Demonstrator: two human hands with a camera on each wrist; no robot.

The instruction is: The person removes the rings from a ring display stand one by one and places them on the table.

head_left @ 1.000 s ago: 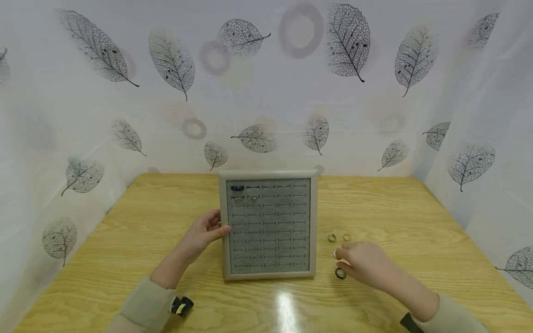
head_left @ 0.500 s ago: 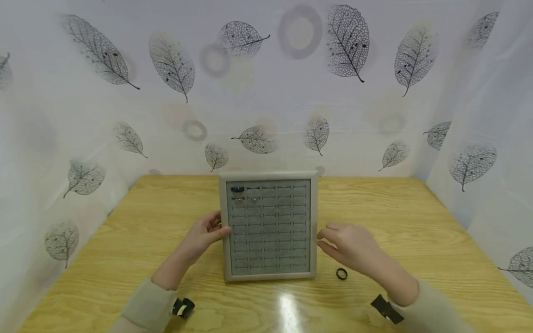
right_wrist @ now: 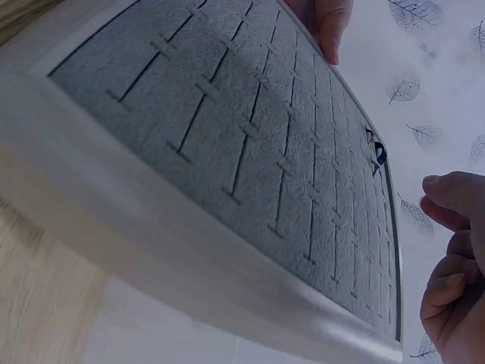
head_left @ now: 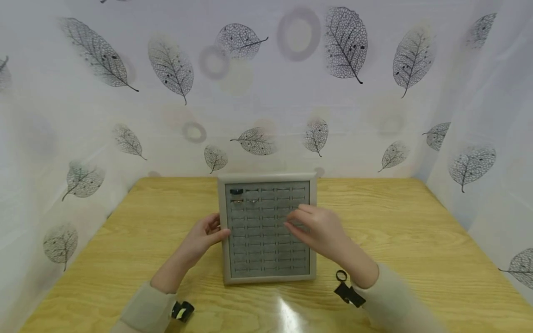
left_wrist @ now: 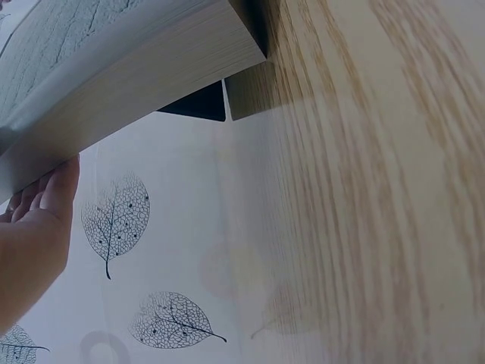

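A grey velvet ring tray [head_left: 228, 266] with several rows of slots lies on the wooden table [head_left: 416, 231]. A dark ring [head_left: 236, 191] and two small rings [head_left: 244, 201] sit in its far left slots. My left hand [head_left: 204, 236] holds the tray's left edge, thumb on the frame. My right hand [head_left: 291, 223] hovers over the tray's right half with thumb and fingertips pinched together as around a small ring, which the fingers hide. In the right wrist view its curled fingers [right_wrist: 447, 258] hang just off the tray [right_wrist: 227, 152]. The left wrist view shows the tray's side [left_wrist: 129, 83] and the left hand [left_wrist: 34, 243].
A black ring [head_left: 341, 276] lies on the table right of the tray's near corner, by my right wrist. White leaf-print curtains [head_left: 266, 92] close in the table at the back and on both sides. Bare wood stretches to the left and right of the tray.
My right hand left the rings on the table right of the tray and moved up and left, now over the tray's right half. The left hand and tray stayed put.
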